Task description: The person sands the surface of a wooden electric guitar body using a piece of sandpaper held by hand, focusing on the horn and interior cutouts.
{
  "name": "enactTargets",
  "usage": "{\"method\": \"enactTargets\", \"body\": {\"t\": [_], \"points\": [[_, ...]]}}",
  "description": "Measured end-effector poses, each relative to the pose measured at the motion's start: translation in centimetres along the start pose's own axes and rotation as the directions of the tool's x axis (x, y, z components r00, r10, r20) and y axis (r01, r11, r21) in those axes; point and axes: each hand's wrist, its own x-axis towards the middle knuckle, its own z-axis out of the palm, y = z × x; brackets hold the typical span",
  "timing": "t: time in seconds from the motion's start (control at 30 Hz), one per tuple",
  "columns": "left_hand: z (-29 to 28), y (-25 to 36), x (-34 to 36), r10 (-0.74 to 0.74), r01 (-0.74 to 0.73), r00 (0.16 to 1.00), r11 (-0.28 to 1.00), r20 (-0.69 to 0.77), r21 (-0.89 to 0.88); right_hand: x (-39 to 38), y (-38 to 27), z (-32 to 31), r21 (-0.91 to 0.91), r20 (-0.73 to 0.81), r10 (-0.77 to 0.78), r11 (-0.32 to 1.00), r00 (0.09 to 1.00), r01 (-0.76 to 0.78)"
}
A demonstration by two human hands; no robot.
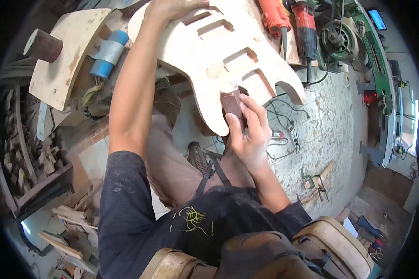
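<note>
A pale, unpainted electric guitar body (191, 51), with several routed cavities, lies in front of me with its horns toward me. My left hand (172, 7) rests on its far part, fingers stretched across the wood; the upper picture edge cuts off some of them. At the near cutout between the horns, my right hand (251, 130) pinches a dark brown sandpaper-wrapped cylinder (231, 103) between thumb and fingers. The cylinder touches the cutout's edge, and its pale end points away from me.
Left of the body are a curved wooden board (74, 42) with another brown cylinder (46, 45) on it, and a blue taped cylinder (109, 53). Red power tools (305, 28) and a green machine (340, 39) stand at the far right. Cables (288, 125) trail across the dusty floor.
</note>
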Motion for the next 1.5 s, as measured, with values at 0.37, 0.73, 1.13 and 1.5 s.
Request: {"method": "enactTargets", "body": {"t": [0.37, 0.73, 1.13, 1.5], "points": [[-1.1, 1.6, 1.3, -0.055, 0.073, 0.986, 0.991, 0.158, -0.110, 6.0, -0.6, 0.7, -0.016, -0.049, -0.096, 0.995, 0.994, 0.096], [-1.1, 1.0, -1.4, 0.099, -0.086, 0.977, 0.993, -0.191, 0.076, -14.6, 3.9, -5.1, 0.155, 0.215, 0.480, 0.843, 0.850, -0.515], [-6.5, 12.4, -16.9, 0.433, -0.480, 0.787, 0.877, 0.439, -0.003, -14.1, 10.2, -6.4, 0.363, 0.284, 0.533, 0.709, 0.797, -0.604], [-4.8, 14.1, -17.5, 0.311, -0.304, 0.884, 0.950, 0.349, -0.076, -18.4, 11.8, -4.4, 0.592, 0.304, 0.634, 0.459, 0.711, -0.663]]}}
